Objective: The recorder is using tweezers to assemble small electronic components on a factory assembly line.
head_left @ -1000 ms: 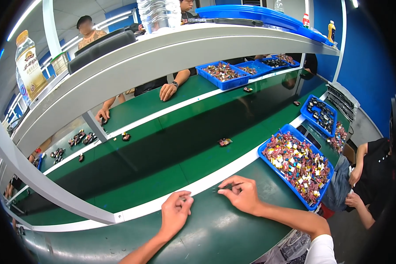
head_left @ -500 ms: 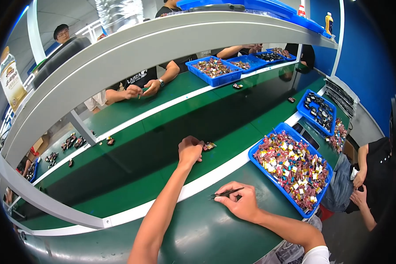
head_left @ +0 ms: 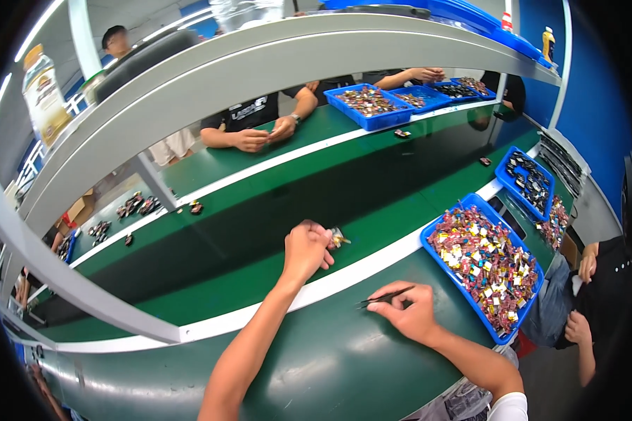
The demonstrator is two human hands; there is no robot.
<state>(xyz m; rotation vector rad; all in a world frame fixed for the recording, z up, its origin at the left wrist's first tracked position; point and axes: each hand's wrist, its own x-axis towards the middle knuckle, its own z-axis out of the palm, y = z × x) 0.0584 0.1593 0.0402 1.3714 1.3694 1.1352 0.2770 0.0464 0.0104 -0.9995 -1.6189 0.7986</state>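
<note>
A flat dark-green conveyor belt runs beyond my filled blue rectangular plastic tray. My left hand is curled, its hold unclear; my right hand grips slim black tweezers. At my left fingertips, the small clear-and-yellow piece warrants a light edge pinch.

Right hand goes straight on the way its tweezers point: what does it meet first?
Likely the left forearm, to the left of the tweezers; depth is unclear, so the right hand might pass beneath it.
</note>
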